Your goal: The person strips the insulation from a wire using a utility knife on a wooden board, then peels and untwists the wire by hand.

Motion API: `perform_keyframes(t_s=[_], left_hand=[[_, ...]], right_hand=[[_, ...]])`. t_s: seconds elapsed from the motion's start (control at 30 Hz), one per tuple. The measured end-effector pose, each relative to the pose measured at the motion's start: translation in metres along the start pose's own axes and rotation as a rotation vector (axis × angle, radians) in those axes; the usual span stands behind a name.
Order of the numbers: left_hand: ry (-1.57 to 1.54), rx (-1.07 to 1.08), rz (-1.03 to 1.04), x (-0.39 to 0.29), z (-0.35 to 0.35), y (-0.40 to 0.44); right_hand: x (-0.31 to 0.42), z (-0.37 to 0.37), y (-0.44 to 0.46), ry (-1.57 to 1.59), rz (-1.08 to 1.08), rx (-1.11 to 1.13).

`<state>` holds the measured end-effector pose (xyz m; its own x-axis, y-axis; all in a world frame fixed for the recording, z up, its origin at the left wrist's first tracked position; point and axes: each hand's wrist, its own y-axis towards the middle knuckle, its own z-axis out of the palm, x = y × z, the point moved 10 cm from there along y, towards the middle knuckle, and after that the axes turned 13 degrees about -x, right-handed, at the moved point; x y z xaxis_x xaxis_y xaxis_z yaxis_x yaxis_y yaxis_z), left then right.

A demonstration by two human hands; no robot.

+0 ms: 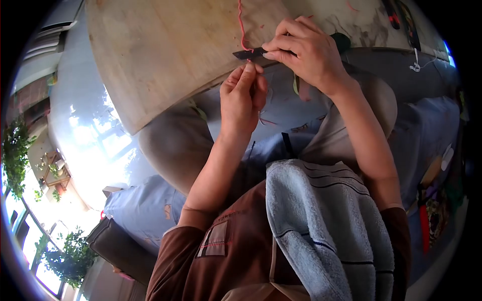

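My right hand (311, 52) pinches a flat dark blade with a pointed tip (243, 54), held level at the table's near edge. Just below it, my left hand (243, 95) is closed, thumb against fingers, on the end of a red cord (242, 25). The cord runs from the top of the view down across the wooden table (150, 60) to the blade, where the two touch or overlap. Exactly how the cord passes around the blade is too small to tell.
A dark green round object (341, 43) sits by my right hand. Dark-handled tools (401, 20) lie at the table's far right, with white thread (415, 65) hanging nearby. Red scraps dot the tabletop. A grey-blue towel (321, 226) hangs over my front; plants (70, 256) stand at left.
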<state>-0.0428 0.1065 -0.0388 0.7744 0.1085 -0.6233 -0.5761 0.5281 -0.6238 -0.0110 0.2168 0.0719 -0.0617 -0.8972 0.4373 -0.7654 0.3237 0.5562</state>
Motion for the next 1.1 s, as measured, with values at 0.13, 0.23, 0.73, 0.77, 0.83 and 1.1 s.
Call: perform_keyframes(t_s=[0.13,0.23,0.73,0.77,0.83,1.1], left_hand=[[0.028,0.015,-0.007,0.002,-0.001,-0.002],[0.035,0.004,0.016,0.001,0.001,0.000],[-0.064,-0.031,0.066,0.003,0.000,0.004],[-0.060,-0.038,0.070,0.003,0.001,0.002],[-0.044,-0.026,0.079,0.001,0.001,0.002],[-0.056,-0.013,0.068,0.003,0.005,0.001]], right_hand=[[0.004,-0.005,0.000,-0.011,0.018,-0.014],[0.016,-0.009,0.004,-0.058,-0.071,-0.121],[0.002,-0.010,-0.009,-0.136,0.083,-0.065],[0.002,-0.009,-0.011,-0.133,0.079,-0.075],[0.002,-0.008,-0.013,-0.137,0.043,-0.121],[0.004,-0.005,-0.014,-0.154,-0.043,-0.156]])
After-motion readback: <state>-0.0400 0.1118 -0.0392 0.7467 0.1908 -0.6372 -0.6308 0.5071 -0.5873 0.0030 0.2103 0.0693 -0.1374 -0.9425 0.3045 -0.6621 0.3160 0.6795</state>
